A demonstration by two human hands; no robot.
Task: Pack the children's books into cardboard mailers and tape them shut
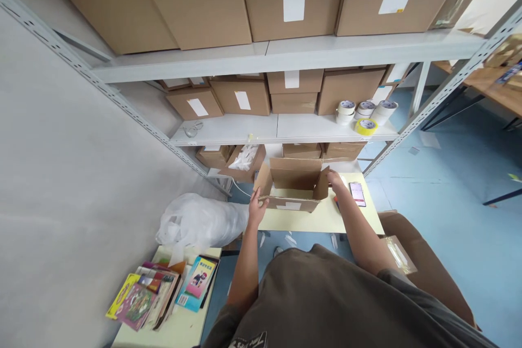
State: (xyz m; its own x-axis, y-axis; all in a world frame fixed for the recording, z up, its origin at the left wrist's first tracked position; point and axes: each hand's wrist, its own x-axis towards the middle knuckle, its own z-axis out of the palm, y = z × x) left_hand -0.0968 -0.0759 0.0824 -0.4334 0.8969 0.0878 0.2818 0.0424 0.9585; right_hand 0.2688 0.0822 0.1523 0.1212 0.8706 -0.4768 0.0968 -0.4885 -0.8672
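An open cardboard box (294,180) stands on a small pale yellow table (310,218) below me, its flaps up and a white label on its near side. My left hand (258,205) rests against the box's left flap and near corner, fingers curled on the cardboard. At the right flap, my right hand (336,179) touches the box's upper edge with fingers bent. Whether anything lies inside the box is hidden from here.
A phone (357,193) lies on the table right of the box. Tape rolls (365,111) sit on the grey shelf (281,129) among cardboard boxes. A white plastic bag (199,223) lies at left, colourful books (163,291) on a near table, another carton (424,261) at right.
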